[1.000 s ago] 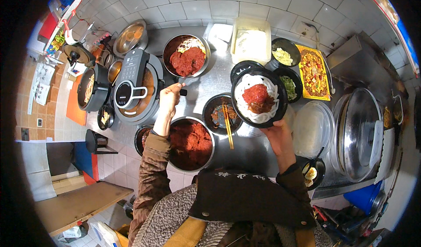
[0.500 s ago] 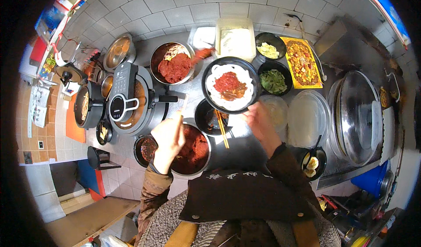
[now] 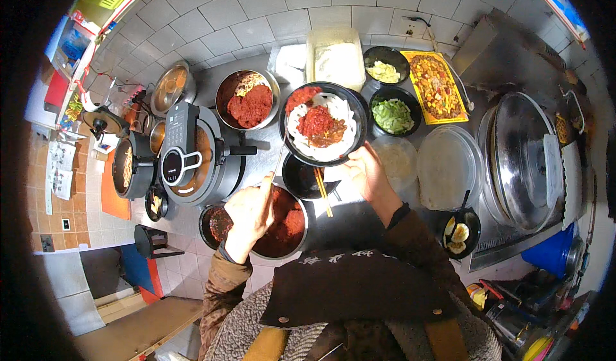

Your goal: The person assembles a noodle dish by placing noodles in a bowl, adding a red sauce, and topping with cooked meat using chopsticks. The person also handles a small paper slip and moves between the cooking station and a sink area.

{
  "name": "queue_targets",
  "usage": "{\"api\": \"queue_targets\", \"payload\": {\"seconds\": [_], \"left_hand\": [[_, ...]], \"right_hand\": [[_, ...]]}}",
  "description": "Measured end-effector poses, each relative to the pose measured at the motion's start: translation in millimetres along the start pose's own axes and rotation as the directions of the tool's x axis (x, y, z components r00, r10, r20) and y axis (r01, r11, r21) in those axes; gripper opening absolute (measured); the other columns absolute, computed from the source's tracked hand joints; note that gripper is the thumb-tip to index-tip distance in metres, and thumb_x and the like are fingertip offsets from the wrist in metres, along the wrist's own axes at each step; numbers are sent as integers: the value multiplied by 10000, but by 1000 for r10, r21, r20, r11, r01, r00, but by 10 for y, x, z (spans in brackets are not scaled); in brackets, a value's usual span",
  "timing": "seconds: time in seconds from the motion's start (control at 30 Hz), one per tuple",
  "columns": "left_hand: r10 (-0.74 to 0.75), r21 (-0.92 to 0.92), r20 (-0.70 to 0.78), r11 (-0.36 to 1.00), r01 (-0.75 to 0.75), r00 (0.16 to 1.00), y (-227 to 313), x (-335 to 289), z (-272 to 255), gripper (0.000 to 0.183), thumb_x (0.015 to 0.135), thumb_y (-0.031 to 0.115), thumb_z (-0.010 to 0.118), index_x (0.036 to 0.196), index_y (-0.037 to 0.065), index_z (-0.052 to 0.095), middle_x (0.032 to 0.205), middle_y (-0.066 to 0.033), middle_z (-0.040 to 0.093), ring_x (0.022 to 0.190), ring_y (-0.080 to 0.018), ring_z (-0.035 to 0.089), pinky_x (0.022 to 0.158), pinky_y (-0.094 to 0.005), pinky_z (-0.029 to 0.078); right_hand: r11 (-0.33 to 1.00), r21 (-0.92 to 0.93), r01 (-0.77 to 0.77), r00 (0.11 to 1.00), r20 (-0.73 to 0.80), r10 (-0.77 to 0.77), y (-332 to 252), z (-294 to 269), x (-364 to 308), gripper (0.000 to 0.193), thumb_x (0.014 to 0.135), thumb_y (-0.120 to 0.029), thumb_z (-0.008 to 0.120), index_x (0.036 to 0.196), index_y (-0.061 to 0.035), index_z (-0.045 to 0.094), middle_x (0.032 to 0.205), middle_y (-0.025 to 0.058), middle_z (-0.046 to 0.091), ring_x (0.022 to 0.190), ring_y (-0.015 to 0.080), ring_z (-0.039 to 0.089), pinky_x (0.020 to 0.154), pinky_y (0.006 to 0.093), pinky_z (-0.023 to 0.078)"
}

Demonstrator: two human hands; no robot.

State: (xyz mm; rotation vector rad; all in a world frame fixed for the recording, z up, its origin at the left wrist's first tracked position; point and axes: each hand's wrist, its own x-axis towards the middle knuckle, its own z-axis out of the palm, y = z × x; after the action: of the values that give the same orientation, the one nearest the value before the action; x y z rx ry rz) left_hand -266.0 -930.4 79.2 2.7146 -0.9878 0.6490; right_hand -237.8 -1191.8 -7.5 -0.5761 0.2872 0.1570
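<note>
Nearest, at the lower middle of the frame, the left hand (image 3: 249, 215) is closed around the handle of a thin spoon (image 3: 277, 159), whose shaft goes up toward the bowl of noodles (image 3: 324, 125); I cannot tell whether its tip touches the bowl. This hand is over a metal pot of red sauce (image 3: 282, 223), with a smaller dark bowl (image 3: 215, 223) just beside it on the left. To the right, the right hand (image 3: 366, 172) holds the black bowl of noodles by its lower rim, fingers curled under it. The bowl has white noodles with red sauce on top and sits at the centre of the frame. Between the two hands is a small black bowl (image 3: 301, 178) with chopsticks (image 3: 323, 191) across its rim. Farther up, a metal bowl of red paste (image 3: 247, 101) stands in the upper middle, a bowl of green vegetables (image 3: 393, 115) is right of the noodles, and a white container (image 3: 335, 56) is near the tiled wall.
</note>
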Motion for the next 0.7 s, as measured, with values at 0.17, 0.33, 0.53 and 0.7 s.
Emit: {"api": "queue_targets", "payload": {"seconds": [0.17, 0.33, 0.53, 0.7], "left_hand": [[-16, -51, -39, 999, 14, 999, 0, 17, 7, 459, 758, 41, 652, 1213, 22, 592, 596, -35, 442, 518, -201, 479, 505, -331, 398], [-66, -143, -109, 988, 50, 992, 32, -7, -104, 414, 750, -29, 658, 1161, -14, 611, 595, -50, 470, 502, -196, 502, 505, -314, 426], [-81, -294, -92, 955, 50, 992, 135, -99, -126, 300, 781, -47, 648, 1081, -33, 636, 607, -72, 527, 476, -202, 510, 489, -306, 416], [-94, -231, -80, 970, 74, 992, 86, -78, -57, 314, 788, -61, 628, 1100, -31, 620, 619, -93, 540, 494, -225, 535, 513, -313, 438]], "right_hand": [[1000, 3, -13, 999, 53, 12, 9, -20, -24, 298, 884, -34, 478, 1176, -93, 502, 1061, 93, 598, 974, 257, 609, 872, 372, 513], [1000, 8, -13, 999, 30, 13, 43, -13, -70, 333, 898, -30, 484, 1223, -98, 464, 1110, 101, 590, 1018, 280, 617, 929, 398, 500], [999, 36, 2, 999, 53, -3, 58, 11, -75, 286, 914, -34, 469, 1195, -90, 471, 1112, 107, 594, 996, 267, 617, 895, 379, 507], [1000, 6, -13, 999, 49, 12, 48, 0, -102, 319, 946, -53, 456, 1263, -78, 433, 1161, 128, 583, 1055, 288, 614, 932, 402, 505]]}}
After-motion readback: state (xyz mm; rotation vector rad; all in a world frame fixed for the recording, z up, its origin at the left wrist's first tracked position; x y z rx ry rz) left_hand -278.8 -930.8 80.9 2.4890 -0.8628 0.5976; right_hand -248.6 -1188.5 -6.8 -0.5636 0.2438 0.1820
